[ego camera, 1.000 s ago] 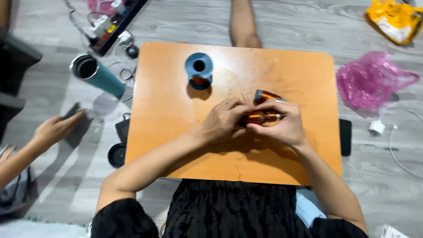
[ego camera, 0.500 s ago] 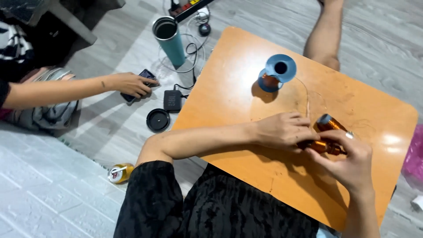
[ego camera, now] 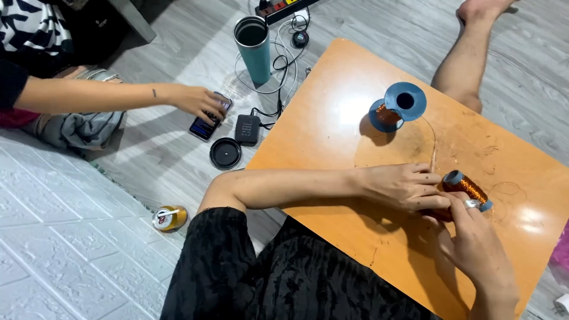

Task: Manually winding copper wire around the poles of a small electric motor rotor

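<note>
head view: camera now swung left versus a second ago; low orange table [ego camera: 332, 148] sits tilted across right half of frame, more floor in view at left.
small copper-wire coil [ego camera: 466, 188]: right of centre, just above table; same spot between both hands as in the earlier frames.
left hand [ego camera: 403, 186]: fingers curled loosely, tips against the coil's near end, pinching at the wire; grip unchanged.
right hand [ego camera: 477, 243]: closed around the coil from below, ring finger over its blue end cap.
blue spool of copper wire [ego camera: 396, 108]: upper centre of table, standing apart from hands; thin strand runs down towards the coil. Not moved.
other person's hand [ego camera: 201, 102]: upper left, resting on a phone [ego camera: 208, 121] on the floor.
teal tumbler [ego camera: 253, 40]: top centre, upright, lid [ego camera: 225, 153] lying separately.
meaning: winding work continues, no visible step change.
</note>
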